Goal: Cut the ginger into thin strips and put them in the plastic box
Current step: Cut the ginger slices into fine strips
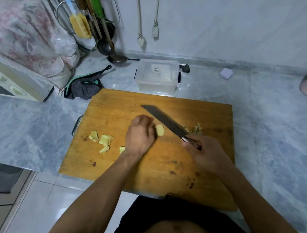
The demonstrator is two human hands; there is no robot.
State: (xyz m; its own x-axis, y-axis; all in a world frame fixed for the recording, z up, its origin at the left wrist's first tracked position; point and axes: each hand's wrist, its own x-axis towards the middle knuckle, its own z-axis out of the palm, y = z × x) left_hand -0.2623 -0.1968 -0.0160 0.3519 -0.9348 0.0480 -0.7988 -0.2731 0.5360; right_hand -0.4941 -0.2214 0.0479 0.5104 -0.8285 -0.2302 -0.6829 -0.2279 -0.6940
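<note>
Your left hand (pixel 139 135) sits on the wooden rectangular cutting board (pixel 155 167), fingers curled down onto a pale yellow ginger piece (pixel 159 130), pinning it to the board. That piece lies just left of the blade, its long axis running away from you and slightly right, roughly along the blade's line. Your right hand (pixel 204 152) is wrapped tight round the handle of the dark-bladed kitchen knife (pixel 166 123); the blade tip points away from you and to the left, toward the far edge of the board.

Count the ginger: one piece under your left hand, four loose yellow ginger slices (pixel 104 140) on the board's left part, and a small heap of cut ginger strips (pixel 196 128) just right of the blade, too blurred to count.

One clear rectangular plastic box (pixel 157 76) with dark side clips stands on the grey marbled counter (pixel 22 122) just beyond the board's far edge, open at the top. A small label (pixel 156 69) shows at its bottom; its writing is too small to read.

Two white plugs (pixel 148 37) hang on cords against the wall behind the box. One cream microwave (pixel 1 81) stands far left.
</note>
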